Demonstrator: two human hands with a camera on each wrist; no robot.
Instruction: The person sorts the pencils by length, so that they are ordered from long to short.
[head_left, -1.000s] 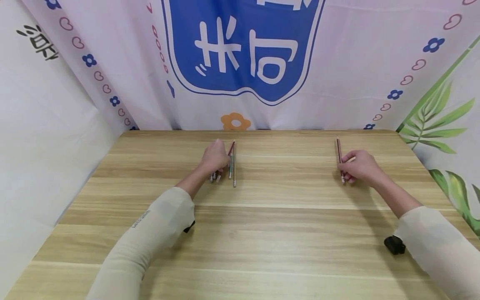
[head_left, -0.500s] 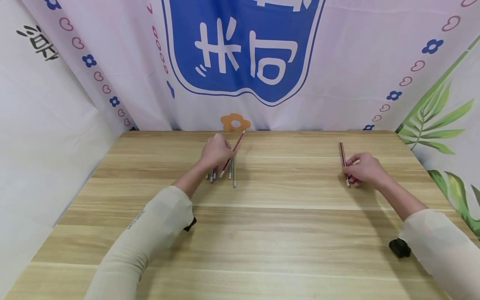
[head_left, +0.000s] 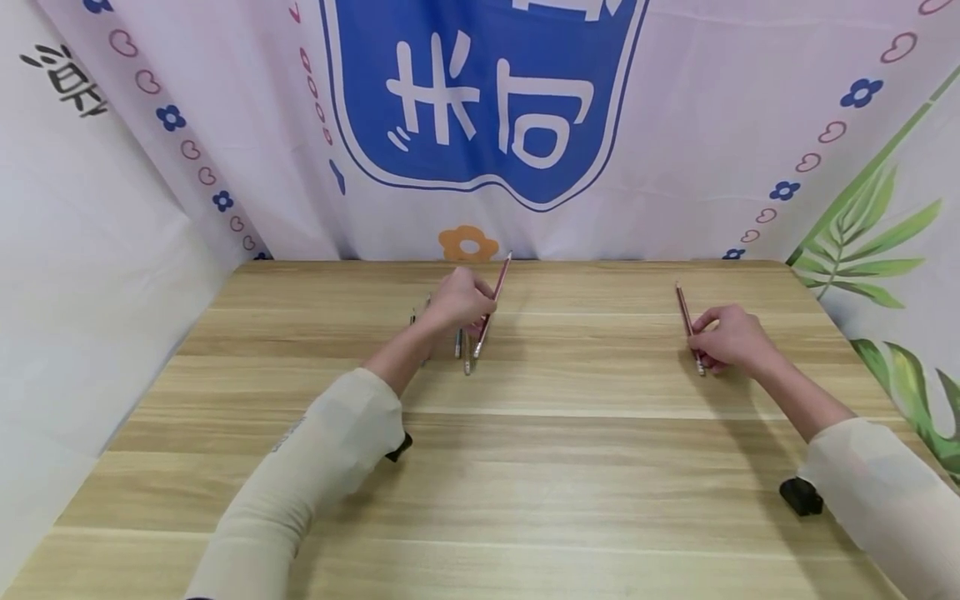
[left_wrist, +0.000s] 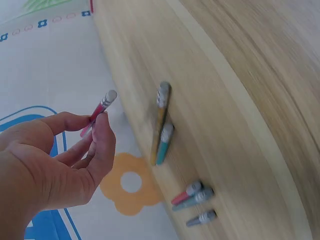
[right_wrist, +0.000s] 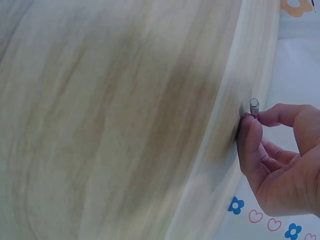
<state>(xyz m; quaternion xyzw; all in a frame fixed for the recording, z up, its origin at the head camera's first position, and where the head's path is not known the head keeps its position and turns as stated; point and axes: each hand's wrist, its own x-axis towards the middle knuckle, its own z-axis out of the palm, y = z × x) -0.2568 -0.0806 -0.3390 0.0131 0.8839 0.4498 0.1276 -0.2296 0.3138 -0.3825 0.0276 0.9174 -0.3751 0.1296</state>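
Note:
My left hand (head_left: 463,302) pinches a red pencil (head_left: 501,283) between thumb and fingers, its tip pointing up and away. In the left wrist view that pencil's eraser end (left_wrist: 108,97) sticks out past the fingertips. Below and beside this hand lie several other pencils, among them a yellow pencil (left_wrist: 161,120) and a green pencil (left_wrist: 165,144); the forearm hides part of them in the head view. Far to the right, my right hand (head_left: 727,337) pinches a dark red pencil (head_left: 685,312) low, near its eraser end (right_wrist: 254,106).
The wooden table (head_left: 570,467) ends at a printed curtain (head_left: 697,142) along its back edge. White cloth (head_left: 90,250) hangs on the left side. A black device (head_left: 801,497) sits under the right sleeve.
My left hand has picked the red pencil up from the group and carried it to the right. My right hand, with its pencil, has shifted slightly right and nearer, the pencil tilting a little more.

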